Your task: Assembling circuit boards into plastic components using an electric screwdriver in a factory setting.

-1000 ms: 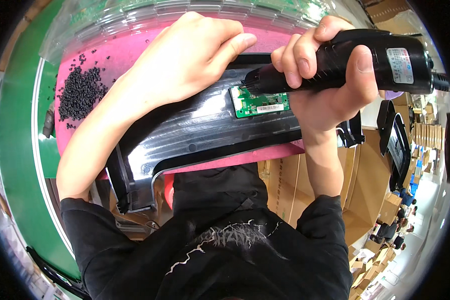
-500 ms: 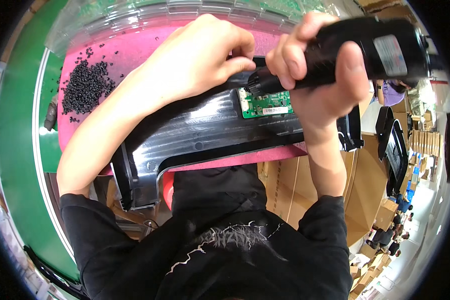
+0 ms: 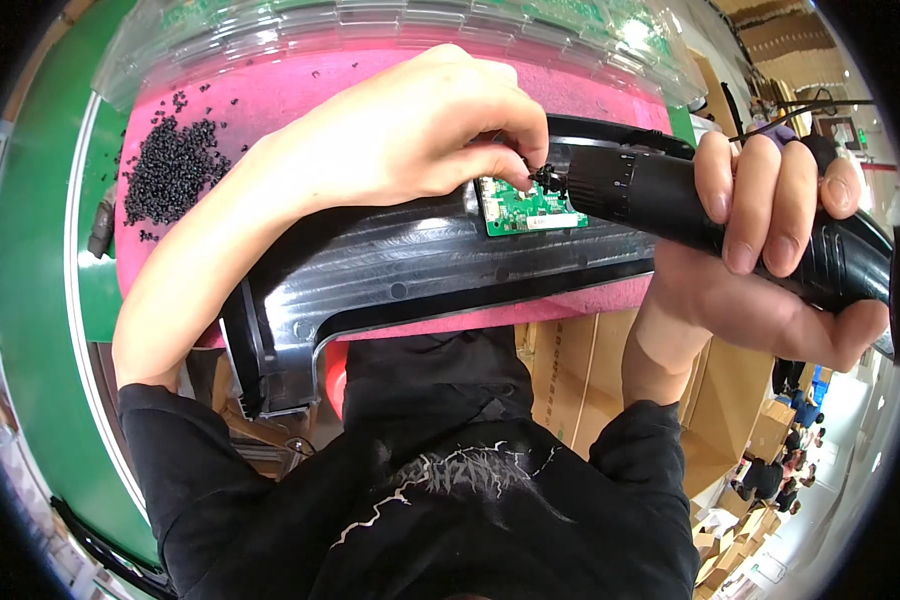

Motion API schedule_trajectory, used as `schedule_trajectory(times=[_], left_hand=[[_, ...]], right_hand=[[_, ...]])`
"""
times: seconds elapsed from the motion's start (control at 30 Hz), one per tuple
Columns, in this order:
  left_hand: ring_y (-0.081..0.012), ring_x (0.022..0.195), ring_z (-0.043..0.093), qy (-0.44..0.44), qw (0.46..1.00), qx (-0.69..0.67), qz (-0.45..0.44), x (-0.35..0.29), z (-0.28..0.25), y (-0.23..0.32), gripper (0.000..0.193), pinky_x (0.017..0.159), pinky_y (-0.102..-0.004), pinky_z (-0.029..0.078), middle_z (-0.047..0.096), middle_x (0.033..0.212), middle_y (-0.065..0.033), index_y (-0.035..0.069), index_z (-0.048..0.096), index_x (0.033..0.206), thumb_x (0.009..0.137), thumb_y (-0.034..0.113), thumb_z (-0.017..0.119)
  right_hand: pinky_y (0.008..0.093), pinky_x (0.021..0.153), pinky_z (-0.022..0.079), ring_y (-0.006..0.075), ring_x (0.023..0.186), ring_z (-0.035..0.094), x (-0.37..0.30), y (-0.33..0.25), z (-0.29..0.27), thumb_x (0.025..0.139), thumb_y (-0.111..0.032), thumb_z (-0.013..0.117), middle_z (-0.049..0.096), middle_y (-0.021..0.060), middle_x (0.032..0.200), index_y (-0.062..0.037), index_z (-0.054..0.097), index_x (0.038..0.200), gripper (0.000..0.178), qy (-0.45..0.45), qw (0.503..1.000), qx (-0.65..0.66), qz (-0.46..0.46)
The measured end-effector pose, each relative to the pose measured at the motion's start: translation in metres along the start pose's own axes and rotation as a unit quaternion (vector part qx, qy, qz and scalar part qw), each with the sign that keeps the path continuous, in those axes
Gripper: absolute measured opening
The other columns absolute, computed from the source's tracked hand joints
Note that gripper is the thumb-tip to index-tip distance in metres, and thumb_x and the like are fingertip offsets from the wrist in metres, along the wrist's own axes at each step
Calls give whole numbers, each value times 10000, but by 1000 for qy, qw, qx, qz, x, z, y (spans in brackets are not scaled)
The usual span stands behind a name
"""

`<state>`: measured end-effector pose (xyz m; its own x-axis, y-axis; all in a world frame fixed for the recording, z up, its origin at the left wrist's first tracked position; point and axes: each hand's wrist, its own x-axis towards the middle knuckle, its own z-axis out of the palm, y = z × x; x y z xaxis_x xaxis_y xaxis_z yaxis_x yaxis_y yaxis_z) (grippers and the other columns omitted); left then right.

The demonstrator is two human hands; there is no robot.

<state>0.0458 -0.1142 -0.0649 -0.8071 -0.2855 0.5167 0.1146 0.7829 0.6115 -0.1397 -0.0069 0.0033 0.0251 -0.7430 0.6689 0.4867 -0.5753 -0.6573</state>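
My right hand (image 3: pixel 770 230) is wrapped around a black electric screwdriver (image 3: pixel 650 190), which lies nearly level with its nose to the left. Small black screws (image 3: pixel 547 180) cluster at its tip. The thumb and forefinger of my left hand (image 3: pixel 450 130) pinch at that same spot, apparently on one of these screws; the fingers partly hide it. Beneath both hands, a green circuit board (image 3: pixel 535 208) with white connectors and a pale label sits in a long, glossy black plastic housing (image 3: pixel 400 262). My left forearm crosses above the housing's left part.
A heap of small black screws (image 3: pixel 175 170) lies on the pink mat (image 3: pixel 270 100) at the left. Clear plastic trays (image 3: pixel 390 25) run along the back. Cardboard boxes (image 3: pixel 590 370) stand below the table's front edge. A dark cable (image 3: pixel 800 118) hangs at the upper right.
The screwdriver has swung from a raised, tilted hold to a level one farther right, its tip now at my left fingertips. My left hand has moved slightly right, over the board's edge.
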Motion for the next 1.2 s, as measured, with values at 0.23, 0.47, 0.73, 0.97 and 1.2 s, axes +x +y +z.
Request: schedule_trajectory(times=[0.23,0.47,0.73,0.97,1.2], left_hand=[[-272,773,609,-89,996,-13,-28,-1,0,-1,166,704,-375,480,648,805,-98,5,671,879,783,132,716],[-301,808,582,-45,992,111,-30,-4,1,-1,154,725,-407,461,609,783,-107,24,658,885,850,174,662],[-344,828,564,41,990,134,-24,-10,8,-1,191,773,-422,455,578,845,-149,17,599,938,906,205,600],[-353,865,590,7,992,117,-55,-7,6,-1,196,775,-439,473,596,864,-156,39,592,957,926,231,566],[-305,865,574,-69,992,105,-27,-9,5,-3,145,787,-411,457,597,839,-108,32,608,879,830,146,682]], right_hand=[[268,602,382,80,559,484,-6,6,-15,811,-611,616,513,-33,700,-83,512,1076,600,-91,990,-2,109],[271,496,351,92,465,438,-25,26,-1,831,-645,556,497,-10,625,-71,494,1041,614,19,989,-50,136],[269,491,360,93,469,422,-19,35,2,809,-640,623,482,-4,617,-74,459,946,605,-7,976,-108,190],[258,483,352,95,456,402,-19,36,16,783,-674,628,455,-14,594,-55,477,1011,676,5,960,-186,210],[269,558,377,96,515,468,-26,30,-2,786,-683,613,493,-40,641,-88,516,1019,646,-13,996,-66,52]])
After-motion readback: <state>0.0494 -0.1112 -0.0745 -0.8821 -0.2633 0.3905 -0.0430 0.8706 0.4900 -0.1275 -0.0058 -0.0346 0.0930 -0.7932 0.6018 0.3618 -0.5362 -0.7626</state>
